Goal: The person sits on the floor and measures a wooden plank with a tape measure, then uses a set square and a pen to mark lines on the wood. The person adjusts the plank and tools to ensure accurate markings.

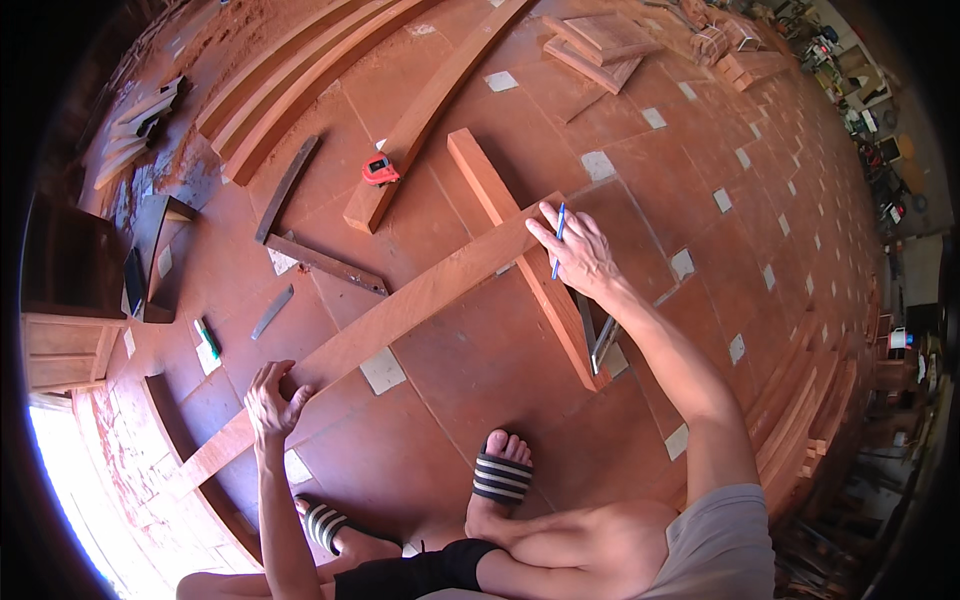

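Head view. One long plank (400, 310) is lying across the middle of the floor, its long axis running from near left to far right. Two hands are working at it. The left hand (277, 400) is resting on the near-left stretch, fingers bending at the far edge, thumb spreading; whether it is gripping, I cannot tell. The right hand (582, 255) is reaching over the far-right end, fingers closing around one blue pen (558, 240), which is pointing roughly near-to-far.

Supports: one crosspiece (480, 175) is passing beneath the plank close to its far-right end, running from far left to near right. One curved board (178, 430) is crossing near the plank's near-left end.

Surroundings: one red tape measure (380, 170) is sitting on a single timber (443, 95), far of the plank. Three long timbers (290, 85) are lying side by side at far left. One dark angled piece (288, 190) is lying between these and the plank. One grey blade-like strip (271, 312) and one green object (207, 338) are lying left.

Obstructions: a metal tool (605, 345) is lying by the crosspiece, the right forearm partly covering it. Two striped sandals (502, 478) are standing on the plank's near side.
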`<state>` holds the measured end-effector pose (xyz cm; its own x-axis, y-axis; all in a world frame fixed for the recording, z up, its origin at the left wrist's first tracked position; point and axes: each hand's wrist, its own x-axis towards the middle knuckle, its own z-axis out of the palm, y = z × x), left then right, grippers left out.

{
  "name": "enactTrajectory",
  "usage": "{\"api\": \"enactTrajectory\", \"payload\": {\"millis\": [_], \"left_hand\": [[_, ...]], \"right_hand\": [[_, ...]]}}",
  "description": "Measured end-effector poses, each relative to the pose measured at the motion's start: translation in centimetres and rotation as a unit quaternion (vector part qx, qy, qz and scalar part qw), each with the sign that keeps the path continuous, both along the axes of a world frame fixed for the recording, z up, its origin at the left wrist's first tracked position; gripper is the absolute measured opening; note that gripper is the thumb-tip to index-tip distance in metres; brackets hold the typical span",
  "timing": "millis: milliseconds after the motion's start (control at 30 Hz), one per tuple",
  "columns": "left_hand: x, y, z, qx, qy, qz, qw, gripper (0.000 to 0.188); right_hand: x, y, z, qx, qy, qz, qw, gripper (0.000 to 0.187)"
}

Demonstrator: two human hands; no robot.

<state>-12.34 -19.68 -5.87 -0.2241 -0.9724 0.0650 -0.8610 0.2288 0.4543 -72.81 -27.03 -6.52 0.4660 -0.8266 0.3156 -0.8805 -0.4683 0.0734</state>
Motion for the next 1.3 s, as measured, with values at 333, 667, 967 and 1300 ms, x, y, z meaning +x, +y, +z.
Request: {"api": "enactTrajectory", "payload": {"millis": [333, 667, 967, 1300], "left_hand": [[0.2, 0.0, 0.1, 0.002, 0.009, 0.003, 1.000, 0.080], [0.2, 0.0, -0.2, -0.013, 0.011, 0.001, 1.000, 0.077], [-0.5, 0.1, 0.5, -0.017, 0.015, 0.007, 1.000, 0.076], [0.1, 0.0, -0.3, -0.018, 0.011, 0.013, 1.000, 0.075]], "right_hand": [[0.7, -3.2, 0.8, 0.104, -0.300, -0.312, 0.895, 0.083], [2.9, -3.6, 0.7, 0.215, -0.378, -0.395, 0.809, 0.109], [1.7, -4.2, 2.3, 0.285, -0.421, -0.374, 0.776, 0.098], [1.6, -4.9, 2.9, 0.276, -0.310, -0.354, 0.838, 0.117]]}}
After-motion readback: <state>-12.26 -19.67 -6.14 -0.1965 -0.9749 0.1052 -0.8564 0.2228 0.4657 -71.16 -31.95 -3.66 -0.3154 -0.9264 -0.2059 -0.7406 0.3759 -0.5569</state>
